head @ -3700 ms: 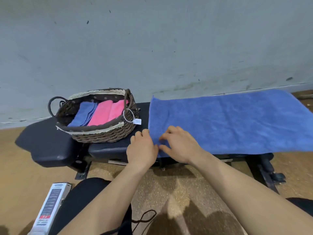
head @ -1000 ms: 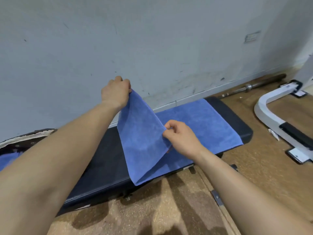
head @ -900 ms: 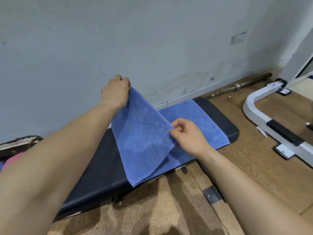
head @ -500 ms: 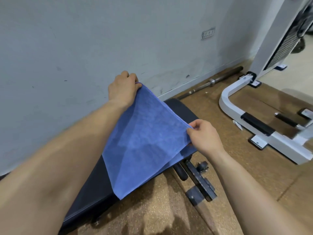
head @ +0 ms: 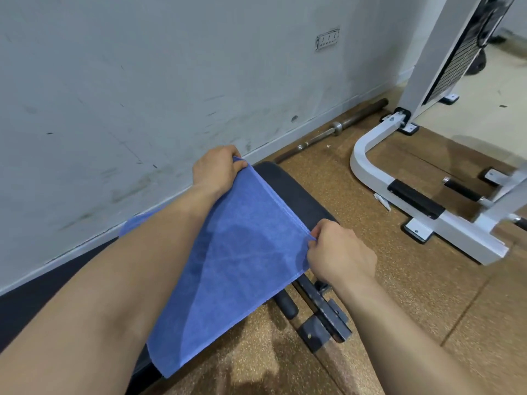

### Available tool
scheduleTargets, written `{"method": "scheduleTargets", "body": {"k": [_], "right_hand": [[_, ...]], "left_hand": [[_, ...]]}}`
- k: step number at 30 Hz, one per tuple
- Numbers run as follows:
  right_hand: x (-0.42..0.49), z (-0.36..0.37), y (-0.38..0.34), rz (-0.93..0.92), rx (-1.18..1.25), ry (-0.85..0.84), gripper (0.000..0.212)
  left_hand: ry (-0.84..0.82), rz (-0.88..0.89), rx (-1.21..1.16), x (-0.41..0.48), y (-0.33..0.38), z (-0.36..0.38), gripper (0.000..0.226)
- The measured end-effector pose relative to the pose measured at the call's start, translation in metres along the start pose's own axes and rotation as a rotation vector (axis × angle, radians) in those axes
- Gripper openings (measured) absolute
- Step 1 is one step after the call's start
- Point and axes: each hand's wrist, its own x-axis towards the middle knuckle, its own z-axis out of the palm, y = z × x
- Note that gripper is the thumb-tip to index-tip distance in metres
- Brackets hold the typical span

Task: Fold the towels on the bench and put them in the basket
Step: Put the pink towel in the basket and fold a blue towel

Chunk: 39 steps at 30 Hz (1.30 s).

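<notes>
A blue towel lies doubled over on the black padded bench, its folded end hanging off the near side. My left hand pinches the far corner of the top layer by the wall. My right hand pinches the near corner at the bench's front edge. The towel's short edge is stretched taut between the two hands, close to the bench's right end. My left forearm covers much of the towel's left part. The basket is out of view.
A grey scuffed wall runs right behind the bench. A steel barbell lies on the cork floor along the wall. A white machine frame stands to the right. The bench's black foot sticks out below my right hand.
Both hands lifted the towel's left end and carried it rightward over the rest, then lowered it toward the bench's right end. The view swung right, so the basket dropped out of sight.
</notes>
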Motion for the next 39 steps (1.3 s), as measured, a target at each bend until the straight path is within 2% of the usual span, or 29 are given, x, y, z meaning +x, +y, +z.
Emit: {"method": "scheduleTargets", "body": {"k": [4, 8, 10, 14, 17, 21, 24, 26, 28, 34, 39], "right_hand": [[0.002, 0.002, 0.001, 0.016, -0.027, 0.015, 0.014], [0.000, 0.001, -0.002, 0.025, -0.029, 0.078, 0.020], [-0.002, -0.001, -0.005, 0.015, -0.019, 0.103, 0.027], [-0.004, -0.001, -0.020, -0.035, -0.005, 0.100, 0.033], [-0.006, -0.001, -0.037, -0.108, 0.075, 0.066, 0.035], [-0.013, 0.002, -0.061, -0.278, 0.241, 0.119, 0.038], [-0.023, 0.001, -0.077, -0.488, 0.314, 0.166, 0.042], [-0.030, 0.002, -0.086, -0.614, 0.357, 0.068, 0.025], [-0.040, 0.005, -0.096, -0.684, 0.475, -0.098, 0.005], [-0.074, 0.020, -0.116, -0.755, 0.662, -0.294, 0.009], [-0.091, 0.024, -0.126, -0.737, 0.650, -0.396, 0.007]], "left_hand": [[-0.041, -0.057, -0.040, 0.008, -0.005, 0.019, 0.024], [-0.216, -0.247, -0.242, 0.015, -0.016, 0.028, 0.064], [-0.220, -0.264, -0.322, 0.015, -0.020, 0.026, 0.059], [-0.043, -0.171, -0.393, 0.000, -0.013, 0.012, 0.033], [0.027, -0.089, -0.500, -0.028, -0.003, -0.009, 0.023], [0.015, 0.012, -0.581, -0.093, 0.002, -0.045, 0.023], [-0.043, -0.023, -0.716, -0.149, 0.000, -0.069, 0.023], [-0.017, -0.083, -0.825, -0.183, -0.006, -0.083, 0.025], [0.027, -0.157, -0.886, -0.214, -0.017, -0.095, 0.026], [0.139, -0.284, -0.875, -0.282, -0.047, -0.119, 0.010], [0.169, -0.309, -0.951, -0.305, -0.055, -0.121, 0.011]]}}
